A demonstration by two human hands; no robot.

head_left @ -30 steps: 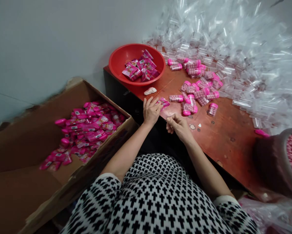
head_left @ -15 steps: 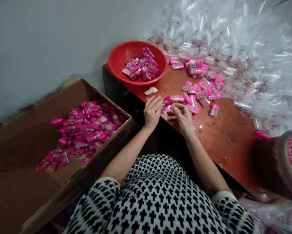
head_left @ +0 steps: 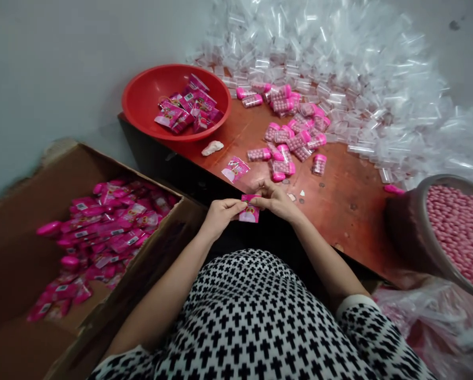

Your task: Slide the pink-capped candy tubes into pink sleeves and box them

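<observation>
Both hands pinch a small pink label wrapper (head_left: 249, 208) over the near edge of the red-brown table (head_left: 347, 211). My left hand (head_left: 219, 214) grips its left side, my right hand (head_left: 274, 199) its top right. Another pink label (head_left: 235, 169) lies flat on the table just beyond them. Several clear tubes with pink caps, filled with pink candies (head_left: 289, 138), lie in a loose group further back.
A red bowl (head_left: 145, 89) of pink labels stands at the table's back left corner. A heap of empty clear tubes (head_left: 339, 58) fills the back. A tub of pink candies (head_left: 457, 232) is at right. A cardboard box (head_left: 81, 174) of finished pink packs sits left.
Both hands have drawn back from the table toward my body, now holding one pink label between them. One label stays on the table. The camera view shifted right.
</observation>
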